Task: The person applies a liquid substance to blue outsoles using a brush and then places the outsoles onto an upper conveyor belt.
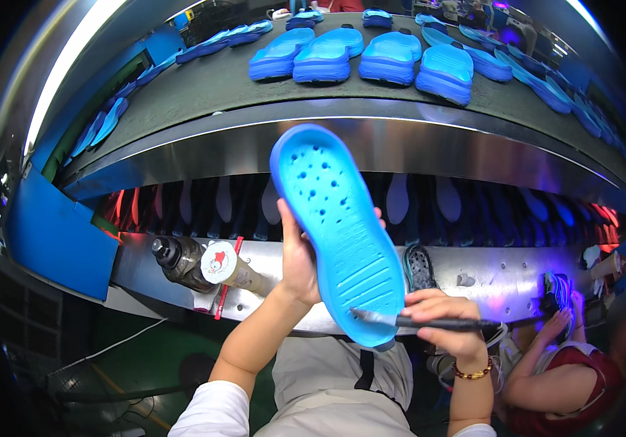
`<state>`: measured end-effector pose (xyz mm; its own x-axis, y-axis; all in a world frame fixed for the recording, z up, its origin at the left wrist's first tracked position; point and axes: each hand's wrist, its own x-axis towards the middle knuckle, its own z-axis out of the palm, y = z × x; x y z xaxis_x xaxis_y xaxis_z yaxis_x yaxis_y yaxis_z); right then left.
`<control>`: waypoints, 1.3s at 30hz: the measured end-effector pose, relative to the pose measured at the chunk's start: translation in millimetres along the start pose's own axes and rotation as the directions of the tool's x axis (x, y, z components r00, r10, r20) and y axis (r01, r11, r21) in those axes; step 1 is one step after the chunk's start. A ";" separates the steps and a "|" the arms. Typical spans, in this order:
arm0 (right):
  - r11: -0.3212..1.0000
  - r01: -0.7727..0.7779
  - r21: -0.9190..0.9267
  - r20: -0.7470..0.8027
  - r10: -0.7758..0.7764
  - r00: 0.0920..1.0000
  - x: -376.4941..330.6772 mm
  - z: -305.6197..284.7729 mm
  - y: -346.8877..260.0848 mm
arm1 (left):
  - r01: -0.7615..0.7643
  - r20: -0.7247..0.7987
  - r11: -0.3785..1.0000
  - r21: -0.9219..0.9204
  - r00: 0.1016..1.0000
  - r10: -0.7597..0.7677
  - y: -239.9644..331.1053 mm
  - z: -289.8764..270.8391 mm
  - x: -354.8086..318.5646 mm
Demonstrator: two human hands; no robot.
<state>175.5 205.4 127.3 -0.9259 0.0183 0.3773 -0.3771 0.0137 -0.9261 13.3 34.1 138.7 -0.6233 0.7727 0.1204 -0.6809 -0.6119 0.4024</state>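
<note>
My left hand [300, 266] grips a bright blue shoe sole [338, 229] by its left edge, the fingers reaching behind it. The sole is tilted up towards me in front of the metal ledge, its inner face showing a patch of small holes at the upper end and raised ridges lower down. Between the fingers of my right hand [448, 320] is a brush [387, 318] with a dark handle. Its pale tip lies on or just over the sole's lower end, near the ridges; actual contact is hard to tell.
Several blue soles [389, 60] lie on the dark belt [204, 91] above. A steel ledge [473, 277] carries a dark bottle [178, 258], a lidded cup [236, 271] and a dark perforated sole [419, 268]. A co-worker [568, 371] sits at right.
</note>
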 end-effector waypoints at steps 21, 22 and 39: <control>0.920 0.166 -0.354 0.116 -0.132 0.984 15.0 19.1 -30.8 | -0.082 0.037 0.990 -0.112 0.996 0.086 -28.8 -5.4 -21.7; 0.918 0.190 -0.348 0.133 -0.153 0.979 14.9 20.0 -33.9 | -0.064 0.043 0.991 -0.114 0.997 0.069 -26.9 -6.0 -20.0; 0.887 0.222 -0.404 0.438 -0.025 0.899 11.2 -1.2 -50.7 | 0.744 -0.261 0.557 0.370 0.659 -0.706 2.3 13.5 -10.8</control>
<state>184.3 206.1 178.5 -0.8324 -0.4217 0.3596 -0.5308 0.4203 -0.7359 23.6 26.7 150.6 -0.0305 0.8966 -0.4419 -0.7003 0.2962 0.6495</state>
